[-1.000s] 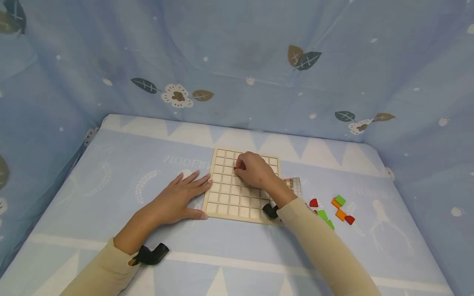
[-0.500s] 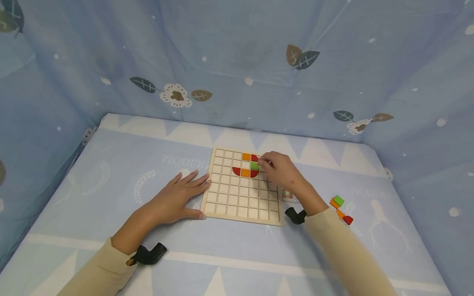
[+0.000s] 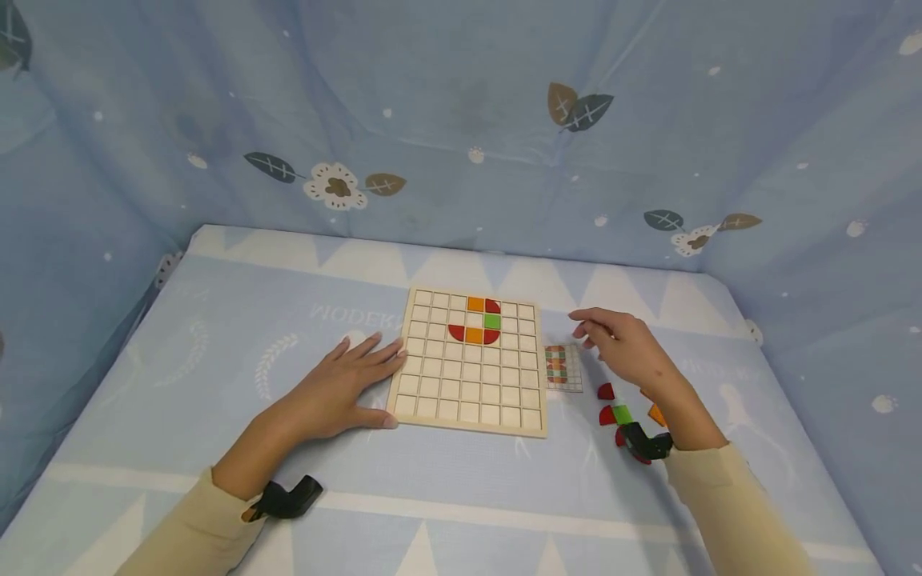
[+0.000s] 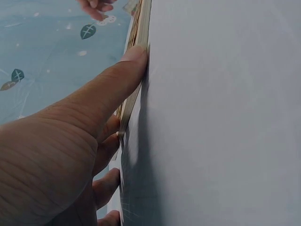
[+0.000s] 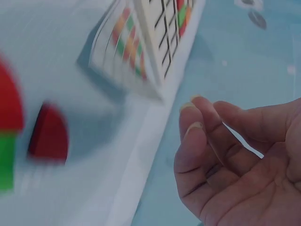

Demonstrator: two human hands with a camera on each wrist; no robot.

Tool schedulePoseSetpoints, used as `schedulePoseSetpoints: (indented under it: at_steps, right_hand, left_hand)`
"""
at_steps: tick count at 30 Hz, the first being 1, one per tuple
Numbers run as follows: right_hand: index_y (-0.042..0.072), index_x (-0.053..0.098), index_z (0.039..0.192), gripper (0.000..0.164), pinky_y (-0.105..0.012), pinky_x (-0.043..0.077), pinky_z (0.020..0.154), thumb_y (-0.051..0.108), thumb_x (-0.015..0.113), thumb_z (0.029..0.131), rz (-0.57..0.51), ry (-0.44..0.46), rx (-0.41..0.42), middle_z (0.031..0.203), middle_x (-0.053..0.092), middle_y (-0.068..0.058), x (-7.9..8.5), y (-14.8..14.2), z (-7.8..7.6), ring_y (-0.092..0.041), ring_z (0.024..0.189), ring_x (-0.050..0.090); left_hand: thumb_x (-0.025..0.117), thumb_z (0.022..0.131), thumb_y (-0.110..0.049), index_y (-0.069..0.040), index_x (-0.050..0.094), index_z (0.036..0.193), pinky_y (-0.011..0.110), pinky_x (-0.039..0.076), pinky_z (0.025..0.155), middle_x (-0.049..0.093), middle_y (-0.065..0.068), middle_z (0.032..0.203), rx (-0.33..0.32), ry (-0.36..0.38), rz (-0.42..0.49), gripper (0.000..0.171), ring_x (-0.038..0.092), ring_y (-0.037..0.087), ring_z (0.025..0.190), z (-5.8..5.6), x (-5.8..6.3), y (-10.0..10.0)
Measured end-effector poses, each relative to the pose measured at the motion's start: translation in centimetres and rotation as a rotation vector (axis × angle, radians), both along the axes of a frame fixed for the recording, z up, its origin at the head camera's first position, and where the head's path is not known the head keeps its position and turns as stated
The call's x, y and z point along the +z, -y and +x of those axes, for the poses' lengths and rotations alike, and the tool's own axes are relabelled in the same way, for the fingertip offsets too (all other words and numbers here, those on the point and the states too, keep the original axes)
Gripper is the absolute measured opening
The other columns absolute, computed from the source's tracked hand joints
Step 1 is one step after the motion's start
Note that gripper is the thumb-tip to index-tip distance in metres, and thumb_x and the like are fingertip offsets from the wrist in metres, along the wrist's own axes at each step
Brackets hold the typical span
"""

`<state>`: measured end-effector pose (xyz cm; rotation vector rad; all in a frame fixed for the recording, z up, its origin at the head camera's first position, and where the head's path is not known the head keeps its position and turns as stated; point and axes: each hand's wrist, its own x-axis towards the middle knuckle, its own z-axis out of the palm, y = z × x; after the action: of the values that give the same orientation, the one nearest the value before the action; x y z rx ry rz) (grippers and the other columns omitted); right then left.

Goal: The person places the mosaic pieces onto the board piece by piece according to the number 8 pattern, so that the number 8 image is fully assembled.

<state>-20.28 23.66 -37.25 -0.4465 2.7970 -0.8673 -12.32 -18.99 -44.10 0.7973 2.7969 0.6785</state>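
Note:
A wooden grid board (image 3: 450, 369) lies flat on the table. Near its far edge, its squares hold orange tiles (image 3: 476, 304), a green square tile (image 3: 492, 322) and red rounded tiles (image 3: 456, 332). My left hand (image 3: 346, 388) rests flat on the table, fingers spread, with its fingertips and thumb touching the board's left edge. To the right of the board, my right hand (image 3: 627, 348) is in the air with loosely bent fingers and nothing held. In the right wrist view, the right hand (image 5: 240, 155) shows bare fingertips; a red tile (image 5: 49, 133) lies to its left.
A printed pattern card (image 3: 563, 368) lies against the board's right edge. Loose red, green and orange tiles, including a green one (image 3: 622, 414), lie below my right hand, partly hidden by the wrist and its black camera (image 3: 646, 442). A blue patterned curtain (image 3: 461, 120) rises behind the table.
My right hand has moved from the board's upper squares out to the right, over the card and loose tiles. The green tile stays in its square. My left hand has not moved.

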Motion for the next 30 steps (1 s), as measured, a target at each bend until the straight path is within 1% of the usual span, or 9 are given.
schedulePoseSetpoints:
  at_steps: [5, 7, 10, 14, 17, 20, 25, 28, 30]
  right_hand:
    - [0.001, 0.060, 0.143, 0.037, -0.037, 0.059, 0.077, 0.015, 0.046, 0.112, 0.018, 0.027, -0.073, 0.121, 0.070, -0.019, 0.3, -2.7, 1.0, -0.035, 0.100, 0.066]
    - [0.001, 0.062, 0.142, 0.036, -0.036, 0.058, 0.075, 0.017, 0.051, 0.111, 0.032, 0.034, -0.086, 0.122, 0.070, -0.019, 0.1, -3.6, 1.4, -0.034, 0.099, 0.066]
    - [0.001, 0.065, 0.138, 0.035, -0.034, 0.058, 0.071, 0.019, 0.059, 0.108, 0.063, 0.061, -0.090, 0.121, 0.070, -0.019, -0.3, -4.8, 2.0, -0.032, 0.097, 0.065]
    - [0.001, 0.069, 0.129, 0.032, -0.036, 0.057, 0.070, 0.017, 0.068, 0.102, 0.130, 0.128, -0.062, 0.111, 0.069, -0.013, -1.1, -6.0, 2.9, -0.028, 0.095, 0.064]
    - [-0.001, 0.069, 0.124, 0.034, -0.037, 0.056, 0.073, 0.020, 0.075, 0.097, 0.188, 0.181, -0.040, 0.102, 0.066, -0.006, -1.9, -6.3, 3.8, -0.026, 0.094, 0.061]
    - [-0.002, 0.068, 0.122, 0.041, -0.037, 0.055, 0.076, 0.025, 0.080, 0.093, 0.224, 0.212, -0.046, 0.098, 0.063, -0.004, -2.3, -6.5, 4.8, -0.024, 0.092, 0.057]
    - [-0.001, 0.065, 0.112, 0.043, -0.037, 0.052, 0.071, 0.032, 0.083, 0.090, 0.273, 0.255, -0.102, 0.094, 0.062, -0.004, -2.1, -6.8, 6.5, -0.023, 0.087, 0.057]
    - [0.000, 0.064, 0.107, 0.044, -0.036, 0.050, 0.068, 0.037, 0.082, 0.090, 0.305, 0.278, -0.125, 0.089, 0.061, -0.003, -2.0, -6.7, 7.3, -0.021, 0.083, 0.056]
    - [0.000, 0.064, 0.106, 0.044, -0.035, 0.048, 0.065, 0.037, 0.081, 0.091, 0.316, 0.283, -0.136, 0.086, 0.060, -0.002, -2.1, -6.6, 7.6, -0.020, 0.079, 0.055]
  left_hand:
    - [0.082, 0.088, -0.050, -0.011, 0.042, 0.161, 0.067, 0.009, 0.123, 0.029, 0.004, 0.170, 0.007, -0.001, -0.001, 0.093, 0.018, 0.038, 0.158, 0.1, 0.1, 0.1]
    - [0.082, 0.087, -0.050, -0.011, 0.042, 0.161, 0.066, 0.009, 0.123, 0.030, 0.004, 0.170, 0.010, -0.001, -0.001, 0.092, 0.018, 0.038, 0.158, 0.1, 0.0, 0.2]
    - [0.082, 0.087, -0.051, -0.011, 0.043, 0.161, 0.066, 0.009, 0.123, 0.030, 0.003, 0.170, 0.014, 0.000, 0.000, 0.092, 0.018, 0.037, 0.158, 0.1, -0.1, 0.2]
    - [0.082, 0.087, -0.051, -0.011, 0.043, 0.161, 0.067, 0.009, 0.123, 0.030, 0.004, 0.170, 0.020, 0.004, 0.000, 0.093, 0.018, 0.037, 0.158, 0.1, -0.1, 0.1]
    - [0.083, 0.087, -0.050, -0.011, 0.043, 0.161, 0.067, 0.010, 0.123, 0.031, 0.005, 0.170, 0.018, 0.001, 0.003, 0.093, 0.018, 0.038, 0.158, 0.1, -0.1, 0.1]
    - [0.083, 0.087, -0.050, -0.010, 0.043, 0.161, 0.067, 0.009, 0.123, 0.030, 0.004, 0.170, 0.011, 0.000, 0.010, 0.093, 0.018, 0.038, 0.158, 0.1, -0.2, 0.1]
    - [0.082, 0.087, -0.050, -0.010, 0.043, 0.161, 0.067, 0.009, 0.123, 0.030, 0.004, 0.170, 0.005, -0.004, 0.014, 0.093, 0.018, 0.038, 0.158, 0.0, -0.3, 0.0]
    - [0.082, 0.087, -0.051, -0.011, 0.043, 0.161, 0.067, 0.010, 0.123, 0.031, 0.004, 0.170, 0.009, -0.009, 0.009, 0.093, 0.018, 0.038, 0.158, 0.0, -0.4, -0.1]
    - [0.082, 0.087, -0.052, -0.011, 0.043, 0.161, 0.067, 0.010, 0.123, 0.031, 0.004, 0.169, 0.010, -0.011, 0.008, 0.093, 0.018, 0.037, 0.158, 0.0, -0.3, -0.1]
